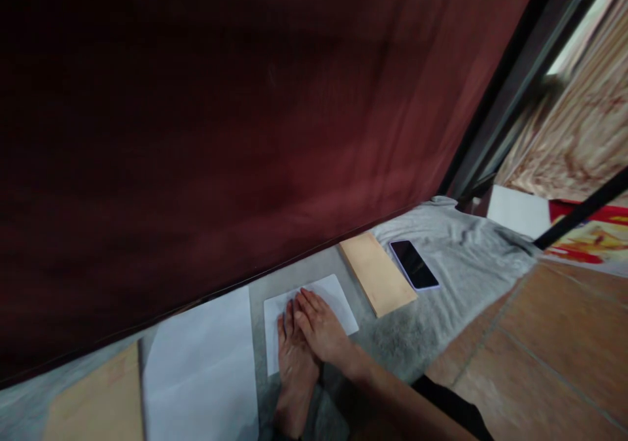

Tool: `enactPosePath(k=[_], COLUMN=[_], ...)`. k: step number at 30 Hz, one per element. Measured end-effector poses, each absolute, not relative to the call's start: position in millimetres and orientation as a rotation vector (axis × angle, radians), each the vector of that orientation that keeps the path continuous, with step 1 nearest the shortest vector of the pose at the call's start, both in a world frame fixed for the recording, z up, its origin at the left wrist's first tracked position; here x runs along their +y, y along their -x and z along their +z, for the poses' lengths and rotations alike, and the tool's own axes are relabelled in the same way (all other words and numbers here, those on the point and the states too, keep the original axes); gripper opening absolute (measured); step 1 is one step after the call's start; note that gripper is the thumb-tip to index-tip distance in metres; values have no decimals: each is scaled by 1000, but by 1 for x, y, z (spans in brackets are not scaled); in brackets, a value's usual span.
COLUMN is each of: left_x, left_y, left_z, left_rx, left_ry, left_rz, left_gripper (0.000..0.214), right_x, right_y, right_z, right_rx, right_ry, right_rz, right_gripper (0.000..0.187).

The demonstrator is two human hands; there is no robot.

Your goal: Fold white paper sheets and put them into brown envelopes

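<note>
A small white piece of paper (338, 299), perhaps folded, lies on a grey cloth (407, 343). My left hand (296, 356) rests flat on it with fingers stretched out. Beside it, my right hand (321, 326) also presses flat, its fingers partly overlapping those of the left. Neither hand grips anything. To the left is a larger white sheet of paper (201, 369). A tan envelope or stack of envelopes (377, 274) lies to the right of the hands.
A phone (415, 264) with a pale purple case touches the tan stack. Tan paper (101, 398) lies at the lower left. A dark red panel (275, 133) rises behind the cloth. Brown floor tiles (544, 349) and a dark slanted bar (581, 215) are at right.
</note>
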State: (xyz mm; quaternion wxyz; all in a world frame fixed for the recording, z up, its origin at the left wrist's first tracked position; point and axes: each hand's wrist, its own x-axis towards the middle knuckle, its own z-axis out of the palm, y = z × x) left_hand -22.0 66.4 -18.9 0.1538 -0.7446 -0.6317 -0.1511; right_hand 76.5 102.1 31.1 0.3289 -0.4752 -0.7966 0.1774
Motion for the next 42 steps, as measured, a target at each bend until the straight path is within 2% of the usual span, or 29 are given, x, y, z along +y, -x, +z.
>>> enactPosePath(k=[10, 18, 29, 34, 42], left_x=[66, 67, 76, 80, 77], left_y=[22, 40, 28, 14, 36], left_z=[4, 9, 9, 8, 14], left_rx=[-1994, -2205, -2018, -1970, -2164], left_ry=[2114, 1898, 2002, 2142, 1959], left_rz=[-281, -427, -623, -557, -401], left_gripper=[55, 62, 60, 55, 58], right_x=[111, 114, 113, 113, 114], right_y=[-100, -117, -123, -123, -124], right_z=[19, 6, 9, 11, 8], right_rx=[-2200, -2214, -2198, -2183, -2194], right_ry=[1375, 1597, 1654, 1644, 1633], right_rz=[182, -42, -17, 7, 42], right_gripper=[48, 58, 61, 59, 62])
